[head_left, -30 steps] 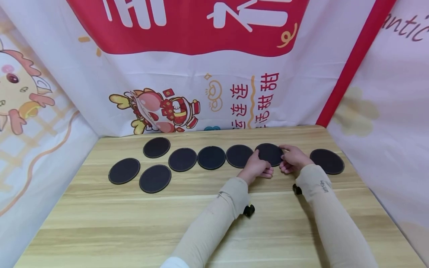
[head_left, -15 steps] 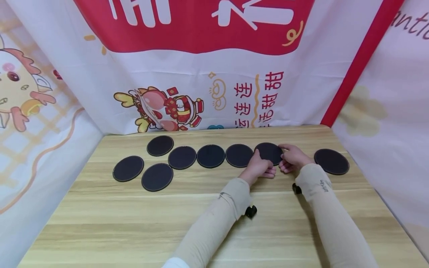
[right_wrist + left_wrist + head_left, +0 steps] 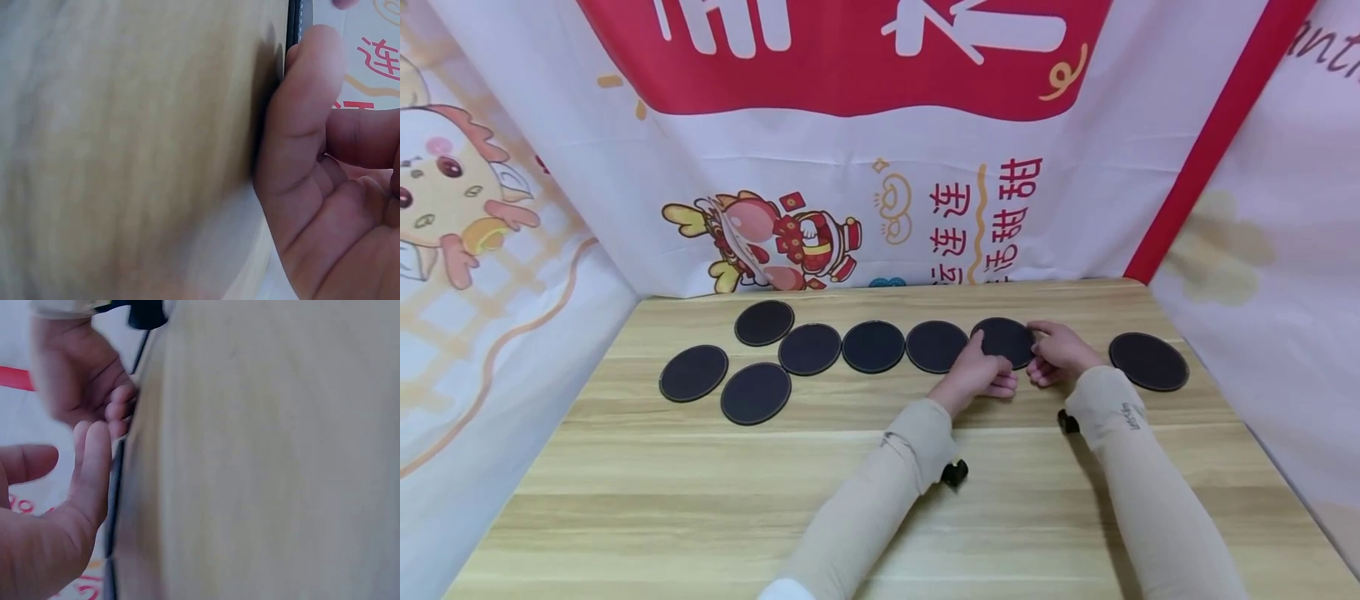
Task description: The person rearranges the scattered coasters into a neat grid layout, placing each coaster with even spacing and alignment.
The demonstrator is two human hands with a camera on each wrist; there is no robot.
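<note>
Several round black coasters with thin gold edge lines lie flat on the wooden table (image 3: 715, 500). Four form a row; its right-end coaster (image 3: 1004, 342) lies between both hands. At that coaster's left edge, a fingertip of my left hand (image 3: 973, 375) overlaps it. My right hand (image 3: 1060, 354) touches its right rim with an extended finger, other fingers bent beneath. In the left wrist view the left thumb (image 3: 28, 464) stands apart from straight fingers. The neighbouring coaster (image 3: 937, 347) is partly covered by the left hand.
Left of the row lie three coasters, one near the back (image 3: 764, 323), one lower (image 3: 756, 393) and one outermost (image 3: 693, 373). Another coaster (image 3: 1148, 362) lies alone at the right. Printed cloth walls (image 3: 820, 142) enclose the table's back and sides.
The row of four coasters has slid slightly left along the table with both hands at its right end, closing in on the left group. The head view has shifted a little.
</note>
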